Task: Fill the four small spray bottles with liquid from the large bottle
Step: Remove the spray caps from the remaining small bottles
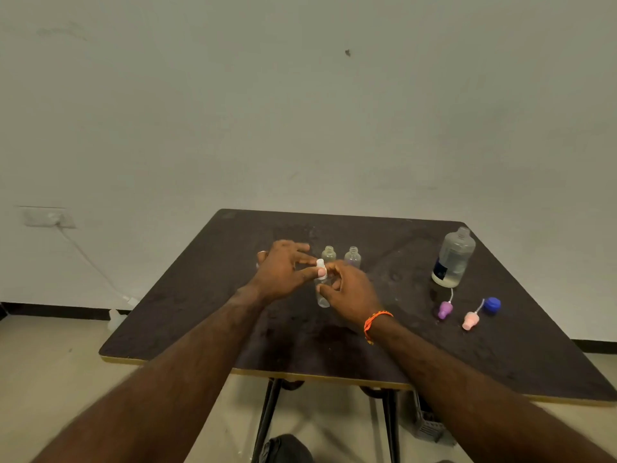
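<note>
The left hand (283,270) pinches a white spray cap (321,269) between its fingers. The right hand (350,294) curls its fingers round a small clear bottle (322,299) on the dark worktop (384,345). The large bottle (453,259) stands uncapped, well apart.

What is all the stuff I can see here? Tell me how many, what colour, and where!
table: 1, dark brown, middle
big bottle: 1, clear, cap off, partly full, back right of table
open small bottles: 2, clear, side by side behind the hands
held small bottle: 1, clear, between the hands
white sprayer: 1, on top of the held bottle
purple sprayer: 1, lying in front of the big bottle
pink sprayer: 1, lying right of the purple one
blue cap: 1, beside the pink sprayer
wall socket: 1, white, with cable, left wall
wristband: 1, orange, right wrist
left hand: 1, pinches the white sprayer
right hand: 1, holds the bottle
</note>
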A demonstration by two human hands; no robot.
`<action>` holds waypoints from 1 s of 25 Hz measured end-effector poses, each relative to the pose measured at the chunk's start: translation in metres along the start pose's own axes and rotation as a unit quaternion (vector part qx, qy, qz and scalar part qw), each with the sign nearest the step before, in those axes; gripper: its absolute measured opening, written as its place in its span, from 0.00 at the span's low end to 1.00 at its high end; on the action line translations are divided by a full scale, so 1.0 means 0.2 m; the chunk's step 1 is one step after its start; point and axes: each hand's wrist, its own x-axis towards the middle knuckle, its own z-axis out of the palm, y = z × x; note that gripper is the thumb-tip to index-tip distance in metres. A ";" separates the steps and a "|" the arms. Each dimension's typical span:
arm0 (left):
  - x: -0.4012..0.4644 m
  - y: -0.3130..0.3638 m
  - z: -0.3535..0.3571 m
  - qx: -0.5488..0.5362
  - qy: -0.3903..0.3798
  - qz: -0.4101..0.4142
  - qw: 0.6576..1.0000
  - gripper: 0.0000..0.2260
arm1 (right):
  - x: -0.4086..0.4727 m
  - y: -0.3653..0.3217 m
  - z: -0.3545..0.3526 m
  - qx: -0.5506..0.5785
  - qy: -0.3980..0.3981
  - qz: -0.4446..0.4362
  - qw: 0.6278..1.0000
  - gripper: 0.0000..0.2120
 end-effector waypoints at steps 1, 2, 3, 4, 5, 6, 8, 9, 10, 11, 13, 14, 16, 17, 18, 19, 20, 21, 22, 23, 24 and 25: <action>-0.03 0.03 0.03 -0.038 -0.026 0.008 0.999 0.13 | -0.04 0.02 -0.04 -0.021 0.008 0.004 1.000 0.12; -0.06 0.07 0.07 -0.054 -0.061 0.011 0.997 0.14 | -0.08 0.05 -0.07 -0.039 0.012 0.013 0.999 0.12; -0.09 0.10 0.10 -0.043 -0.090 0.010 0.995 0.17 | -0.11 0.07 -0.11 -0.051 0.013 0.021 0.998 0.12; -0.12 0.13 0.15 -0.023 -0.112 0.008 0.993 0.19 | -0.13 0.09 -0.13 -0.060 0.015 0.030 0.998 0.13; -0.14 0.16 0.19 -0.007 -0.120 0.008 0.993 0.19 | -0.15 0.11 -0.16 -0.065 0.016 0.039 0.997 0.13; -0.16 0.19 0.24 -0.005 -0.112 0.011 0.994 0.19 | -0.16 0.12 -0.18 -0.066 0.015 0.049 0.996 0.13; -0.19 0.24 0.33 -0.027 -0.078 0.006 0.997 0.21 | -0.18 0.15 -0.21 -0.054 0.017 0.069 0.996 0.13; -0.21 0.26 0.37 -0.037 -0.052 0.001 0.998 0.21 | -0.20 0.16 -0.22 -0.048 0.021 0.074 0.996 0.13; -0.21 0.27 0.41 -0.046 -0.026 -0.004 0.999 0.21 | -0.21 0.17 -0.22 -0.042 0.028 0.076 0.996 0.12; -0.21 0.28 0.44 -0.052 0.001 -0.009 0.999 0.19 | -0.21 0.18 -0.23 -0.037 0.036 0.075 0.996 0.10; -0.21 0.28 0.49 -0.057 0.040 -0.015 0.997 0.16 | -0.22 0.18 -0.23 -0.028 0.055 0.073 0.995 0.08; -0.21 0.29 0.50 -0.064 0.047 -0.018 0.997 0.14 | -0.22 0.19 -0.23 -0.032 0.065 0.069 0.995 0.10; -0.21 0.30 0.51 -0.075 0.050 -0.027 0.996 0.14 | -0.20 0.19 -0.23 -0.052 0.079 0.056 0.994 0.14; -0.21 0.29 0.52 -0.078 0.050 -0.029 0.995 0.14 | -0.19 0.19 -0.23 -0.064 0.077 0.048 0.994 0.14; -0.21 0.29 0.52 -0.079 0.049 -0.030 0.995 0.14 | -0.18 0.19 -0.24 -0.078 0.070 0.038 0.994 0.15; -0.20 0.29 0.53 -0.079 0.051 -0.027 0.995 0.14 | -0.17 0.18 -0.24 -0.092 0.057 0.027 0.994 0.15; -0.20 0.28 0.53 -0.081 0.050 -0.025 0.995 0.13 | -0.16 0.18 -0.25 -0.103 0.041 0.014 0.994 0.14; -0.19 0.27 0.53 -0.088 0.046 -0.022 0.995 0.13 | -0.15 0.18 -0.26 -0.111 0.024 -0.001 0.994 0.12; -0.19 0.27 0.53 -0.096 0.045 -0.021 0.994 0.13 | -0.14 0.19 -0.27 -0.104 0.006 -0.012 0.995 0.09; -0.19 0.26 0.53 -0.104 0.044 -0.023 0.993 0.13 | -0.15 0.19 -0.29 -0.081 -0.016 -0.020 0.996 0.08; -0.19 0.26 0.53 -0.107 0.044 -0.028 0.993 0.14 | -0.16 0.19 -0.31 -0.047 -0.032 -0.027 0.998 0.12; -0.19 0.26 0.53 -0.108 0.044 -0.033 0.993 0.15 | -0.18 0.18 -0.32 -0.021 -0.039 -0.032 0.999 0.16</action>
